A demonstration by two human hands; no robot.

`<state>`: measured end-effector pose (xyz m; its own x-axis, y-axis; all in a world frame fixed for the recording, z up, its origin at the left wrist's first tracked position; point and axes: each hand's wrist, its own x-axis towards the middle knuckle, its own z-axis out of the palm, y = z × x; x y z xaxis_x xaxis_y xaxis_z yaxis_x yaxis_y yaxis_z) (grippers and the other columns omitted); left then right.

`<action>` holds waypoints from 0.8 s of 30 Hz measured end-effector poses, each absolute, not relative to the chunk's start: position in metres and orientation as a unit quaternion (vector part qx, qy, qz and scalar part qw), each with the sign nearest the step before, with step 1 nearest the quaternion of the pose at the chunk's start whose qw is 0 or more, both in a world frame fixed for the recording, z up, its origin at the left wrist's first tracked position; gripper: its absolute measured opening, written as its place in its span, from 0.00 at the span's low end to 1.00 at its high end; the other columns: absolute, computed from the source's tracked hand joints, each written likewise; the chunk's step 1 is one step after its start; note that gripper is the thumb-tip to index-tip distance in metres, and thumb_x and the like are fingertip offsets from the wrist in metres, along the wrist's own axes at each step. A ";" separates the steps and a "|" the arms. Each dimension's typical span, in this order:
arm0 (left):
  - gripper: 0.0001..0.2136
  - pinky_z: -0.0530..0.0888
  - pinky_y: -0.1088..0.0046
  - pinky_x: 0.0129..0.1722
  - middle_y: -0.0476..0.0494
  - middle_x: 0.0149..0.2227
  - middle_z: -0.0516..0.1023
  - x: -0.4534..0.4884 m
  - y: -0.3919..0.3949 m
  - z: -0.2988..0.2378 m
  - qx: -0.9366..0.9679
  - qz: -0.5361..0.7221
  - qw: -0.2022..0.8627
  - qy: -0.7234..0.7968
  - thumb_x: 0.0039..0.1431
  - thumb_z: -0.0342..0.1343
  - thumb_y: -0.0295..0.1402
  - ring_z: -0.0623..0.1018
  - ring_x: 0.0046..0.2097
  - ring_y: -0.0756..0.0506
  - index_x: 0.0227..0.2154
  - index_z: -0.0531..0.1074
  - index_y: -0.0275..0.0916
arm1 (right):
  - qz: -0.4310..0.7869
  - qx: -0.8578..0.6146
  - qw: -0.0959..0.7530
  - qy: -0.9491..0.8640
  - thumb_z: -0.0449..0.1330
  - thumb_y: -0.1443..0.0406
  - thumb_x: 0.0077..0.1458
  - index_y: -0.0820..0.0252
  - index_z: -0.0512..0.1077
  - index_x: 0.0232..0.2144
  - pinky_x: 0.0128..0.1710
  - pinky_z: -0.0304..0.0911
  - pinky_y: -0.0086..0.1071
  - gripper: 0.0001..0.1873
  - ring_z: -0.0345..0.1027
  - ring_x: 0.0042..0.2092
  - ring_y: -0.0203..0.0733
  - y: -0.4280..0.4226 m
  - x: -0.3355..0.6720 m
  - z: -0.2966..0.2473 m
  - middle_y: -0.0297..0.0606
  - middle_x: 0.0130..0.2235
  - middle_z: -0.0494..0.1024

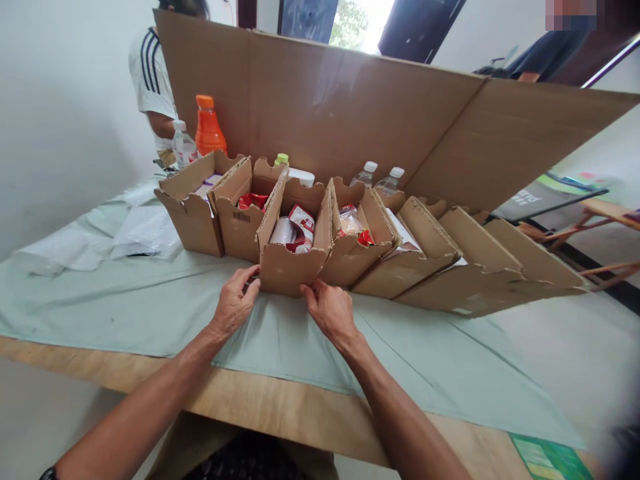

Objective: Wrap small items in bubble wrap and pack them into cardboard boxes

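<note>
Near the middle of the row, one open-topped cardboard box (290, 270) stands slightly forward of its neighbours. Inside it are a red-and-white packet (303, 227) and a clear, rounded item (284, 231) whose kind I cannot make out. My left hand (235, 300) is at the box's left front side, thumb and fingers closed against the cardboard. At the lower right of its front panel, my right hand (331, 310) has its fingers curled in, gripping the box's bottom edge. Some fingertips of both hands are hidden.
Several similar boxes (197, 223) flank it, some holding packets. Behind stand an orange bottle (210, 130), clear bottles (367, 175) and a tall cardboard panel (345, 100). Plastic wrap (145, 230) lies left on the green cloth (150, 307). A person (153, 73) is beyond the panel.
</note>
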<state>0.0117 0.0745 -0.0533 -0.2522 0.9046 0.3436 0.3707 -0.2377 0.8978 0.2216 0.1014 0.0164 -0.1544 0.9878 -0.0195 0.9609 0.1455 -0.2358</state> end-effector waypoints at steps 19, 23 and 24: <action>0.25 0.79 0.66 0.44 0.42 0.37 0.83 0.037 0.116 -0.069 0.490 0.560 0.299 0.597 0.56 0.57 0.38 0.83 0.39 0.44 0.56 0.72 0.35 | 0.326 -0.519 0.358 -0.704 0.60 0.62 0.58 0.55 0.75 0.58 0.37 0.73 0.36 0.25 0.78 0.37 0.42 0.122 0.255 -0.069 0.43 0.52 0.84; 0.27 0.78 0.65 0.47 0.43 0.37 0.82 0.036 0.118 -0.071 0.491 0.561 0.317 0.587 0.53 0.58 0.37 0.82 0.40 0.44 0.56 0.70 0.35 | 0.331 -0.518 0.365 -0.700 0.58 0.62 0.58 0.55 0.76 0.56 0.43 0.74 0.38 0.24 0.78 0.39 0.43 0.124 0.254 -0.069 0.42 0.52 0.85; 0.27 0.78 0.64 0.48 0.43 0.38 0.82 0.035 0.119 -0.070 0.491 0.561 0.320 0.584 0.53 0.59 0.37 0.82 0.40 0.44 0.57 0.70 0.35 | 0.331 -0.517 0.366 -0.699 0.58 0.61 0.58 0.55 0.76 0.56 0.45 0.73 0.38 0.23 0.79 0.42 0.44 0.124 0.254 -0.068 0.42 0.51 0.85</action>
